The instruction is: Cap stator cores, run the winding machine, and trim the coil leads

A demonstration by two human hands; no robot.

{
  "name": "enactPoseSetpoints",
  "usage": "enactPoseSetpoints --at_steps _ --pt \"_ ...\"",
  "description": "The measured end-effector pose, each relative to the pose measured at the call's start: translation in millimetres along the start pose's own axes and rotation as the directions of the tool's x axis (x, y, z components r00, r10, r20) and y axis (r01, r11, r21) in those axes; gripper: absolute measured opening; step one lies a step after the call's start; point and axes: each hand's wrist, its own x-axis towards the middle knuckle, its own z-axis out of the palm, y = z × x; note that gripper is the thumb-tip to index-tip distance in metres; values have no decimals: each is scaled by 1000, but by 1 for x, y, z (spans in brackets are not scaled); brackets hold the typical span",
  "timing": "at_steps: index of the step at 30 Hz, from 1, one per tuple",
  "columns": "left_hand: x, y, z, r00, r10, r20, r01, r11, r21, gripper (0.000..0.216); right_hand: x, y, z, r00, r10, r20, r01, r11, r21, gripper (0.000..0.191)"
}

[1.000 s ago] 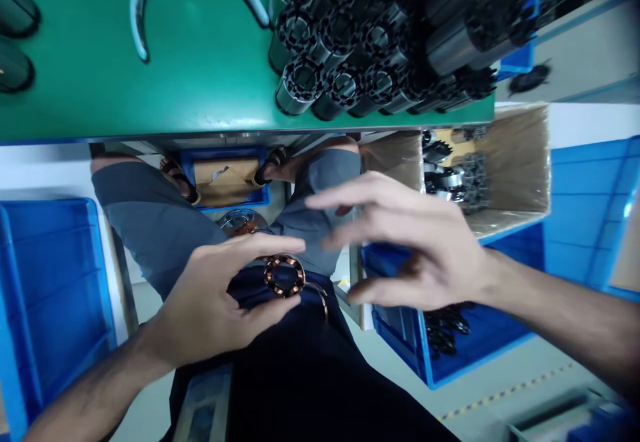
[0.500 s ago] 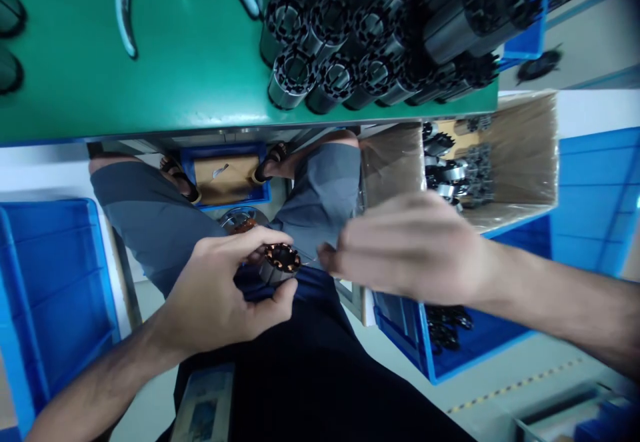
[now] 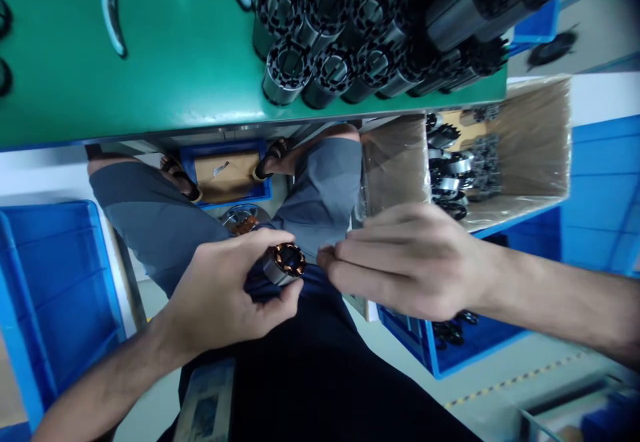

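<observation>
My left hand is closed round a small cylindrical stator with copper windings, holding it over my lap with its wound end facing up. My right hand is beside it on the right, its fingers pressed together in a pinch just off the stator's edge. What the pinch holds is too fine to make out; it may be a thin wire. Both hands are below the front edge of the green table.
Several black stator cores are piled on the green table's right half. A cardboard box with more black parts stands to the right. Blue bins sit at the left and lower right. Curved tool handles lie on the table.
My right hand went from spread open to a pinch beside the stator. My left hand has tilted the stator, so its side now shows. The view has shifted slightly.
</observation>
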Motion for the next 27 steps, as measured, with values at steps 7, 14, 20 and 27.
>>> enactPoseSetpoints --at_steps 7,14,20,27 --pt "-4 -11 -9 952 287 -105 -258 939 227 25 5 15 -18 926 302 228 -377 793 480 56" --pt "2 -2 -6 974 224 -40 -210 953 220 25 7 13 13 995 96 35 -99 992 82 54" --pt "-8 -1 -7 996 -90 -11 90 996 14 30 2 2 -20 996 32 -83 -41 993 -112 45" --pt "-14 2 -10 989 151 -8 -141 941 308 6 3 11 -6 884 386 262 -465 775 428 54"
